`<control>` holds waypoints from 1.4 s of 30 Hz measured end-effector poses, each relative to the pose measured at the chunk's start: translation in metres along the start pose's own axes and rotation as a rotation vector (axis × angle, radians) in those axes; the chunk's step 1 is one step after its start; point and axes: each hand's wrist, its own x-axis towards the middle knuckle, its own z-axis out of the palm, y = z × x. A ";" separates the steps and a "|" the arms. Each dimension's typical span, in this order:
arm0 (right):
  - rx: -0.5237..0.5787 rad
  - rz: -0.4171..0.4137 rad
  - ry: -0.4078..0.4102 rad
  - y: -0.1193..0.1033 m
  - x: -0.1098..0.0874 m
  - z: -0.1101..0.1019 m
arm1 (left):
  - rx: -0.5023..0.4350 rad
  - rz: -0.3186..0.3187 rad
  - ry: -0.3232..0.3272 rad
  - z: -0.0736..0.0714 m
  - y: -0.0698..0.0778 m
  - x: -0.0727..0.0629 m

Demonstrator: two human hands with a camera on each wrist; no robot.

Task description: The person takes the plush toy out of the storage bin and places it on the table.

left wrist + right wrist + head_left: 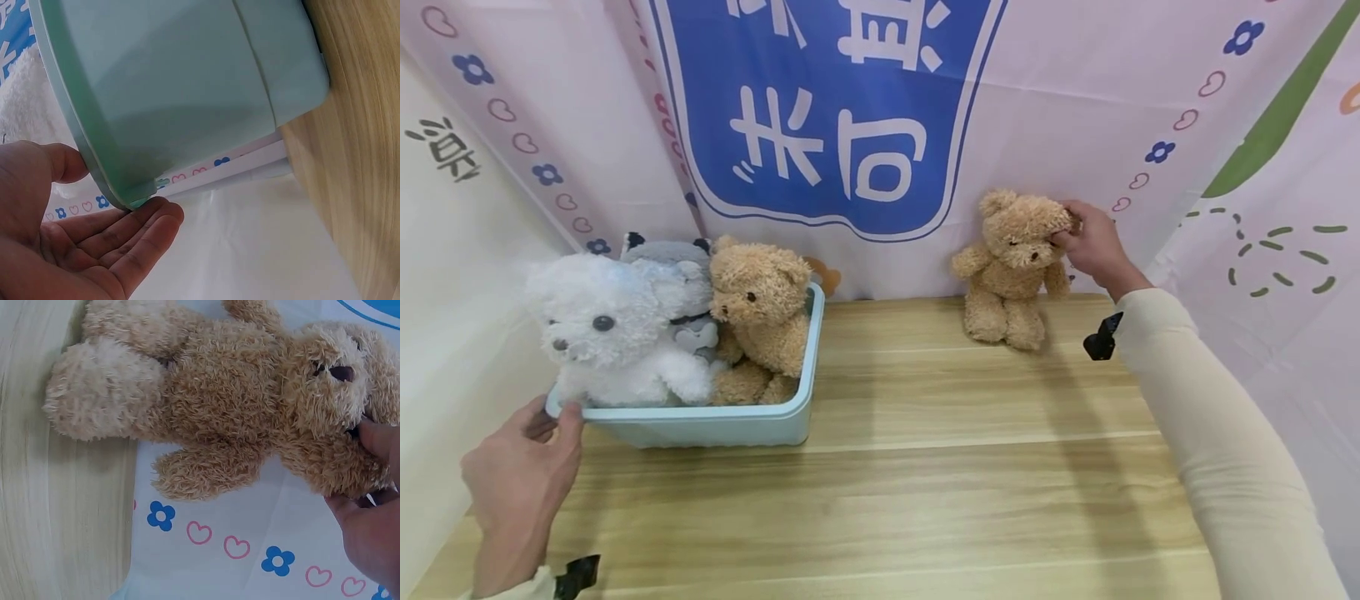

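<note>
My left hand grips the near left corner of a light blue plastic bin, thumb over the rim and fingers beneath it in the left wrist view. Inside the bin sit a fluffy white plush dog, a grey plush toy partly hidden behind it, and a curly brown teddy bear. Off to the right, my right hand pinches the side of the head of a second brown teddy bear. That bear is upright by the back cloth, its legs close to the tabletop.
The wooden tabletop spans the front. A printed cloth with a blue panel hangs along the back. White walls close in the left side, and patterned cloth covers the right.
</note>
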 end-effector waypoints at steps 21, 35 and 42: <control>-0.120 -0.016 0.047 -0.002 0.008 0.032 | -0.031 0.023 0.038 0.002 -0.002 -0.003; -0.068 0.023 0.085 -0.002 0.008 0.036 | -0.037 0.016 0.039 -0.001 -0.002 -0.002; -0.076 0.033 0.076 -0.003 0.007 0.039 | -0.034 0.006 0.022 -0.001 -0.002 -0.002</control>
